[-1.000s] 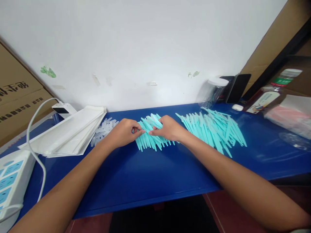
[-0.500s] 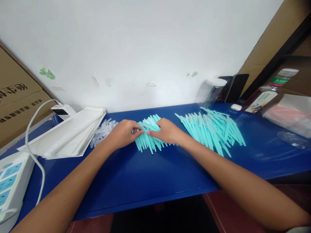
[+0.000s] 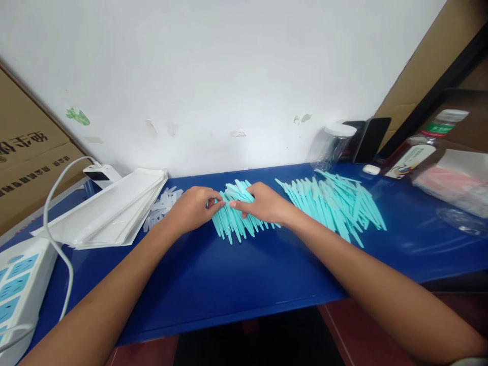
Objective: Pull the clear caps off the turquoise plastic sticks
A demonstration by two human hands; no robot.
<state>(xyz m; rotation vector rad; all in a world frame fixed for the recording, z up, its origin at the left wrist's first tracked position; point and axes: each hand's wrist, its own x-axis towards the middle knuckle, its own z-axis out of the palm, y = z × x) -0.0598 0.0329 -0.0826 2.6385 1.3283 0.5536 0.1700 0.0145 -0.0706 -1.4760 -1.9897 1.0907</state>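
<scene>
A row of slim turquoise plastic sticks with tapered ends lies on the blue table in front of me. My left hand is at the row's left end, thumb and forefinger pinched together; whatever is between them is too small to make out. Over the row's right part, my right hand curls round a small bunch of turquoise sticks that pokes out past its fingers. The thumb points toward the left hand, with a small gap between the hands. Small translucent pieces lie heaped left of my left hand.
A larger pile of turquoise sticks spreads to the right. White paper-like sleeves, a power strip and a cable occupy the left. Farther right stand a clear jar, a phone and a bottle.
The two hands have moved slightly apart at the fingertips. More of the bunch shows in front of my right hand's fingers, lying across the row.
</scene>
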